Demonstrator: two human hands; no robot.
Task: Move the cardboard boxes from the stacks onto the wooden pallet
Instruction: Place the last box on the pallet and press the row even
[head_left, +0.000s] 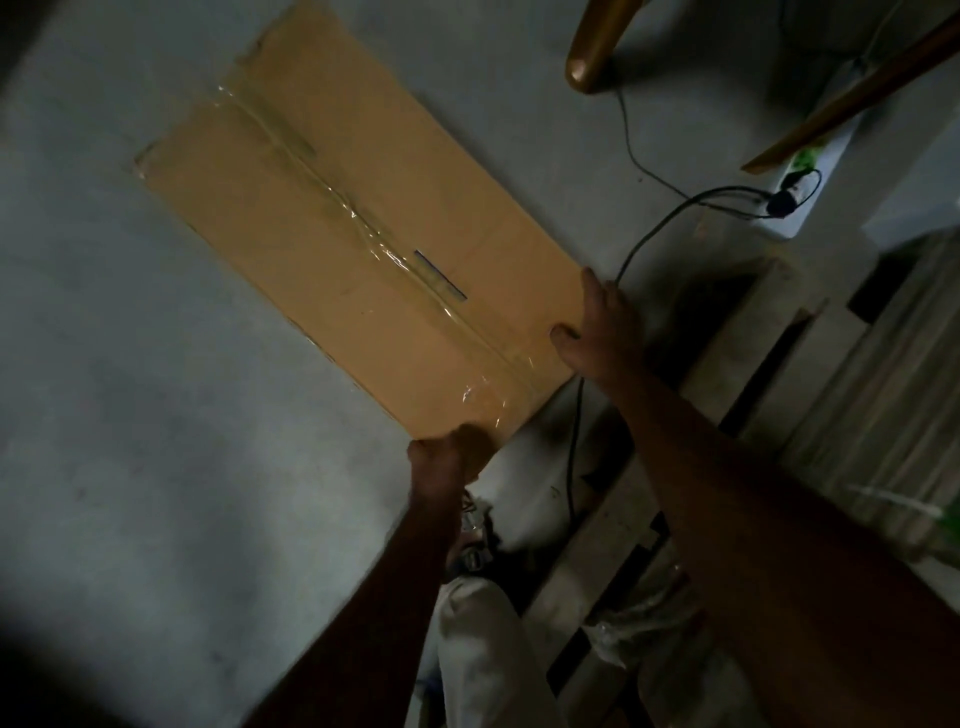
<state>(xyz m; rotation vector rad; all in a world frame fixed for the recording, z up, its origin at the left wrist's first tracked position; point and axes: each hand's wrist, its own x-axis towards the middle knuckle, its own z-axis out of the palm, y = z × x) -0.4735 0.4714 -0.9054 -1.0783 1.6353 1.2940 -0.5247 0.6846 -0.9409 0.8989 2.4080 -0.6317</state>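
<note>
A brown cardboard box (358, 228), sealed with clear tape along its middle seam, fills the centre of the head view over a grey floor. My left hand (441, 462) grips its near corner with curled fingers. My right hand (592, 327) holds the box's right end, the thumb lying on the top face and the fingers going down the side. The pale wooden pallet (727, 364) lies on the floor at the lower right, beneath my right forearm. The room is dim.
A black cable (654, 228) runs across the floor from a plug (779, 200) past the box's right end. A wooden furniture leg (592, 52) stands at the top. A leg in light trousers (483, 644) and crumpled plastic (639, 623) are at the bottom.
</note>
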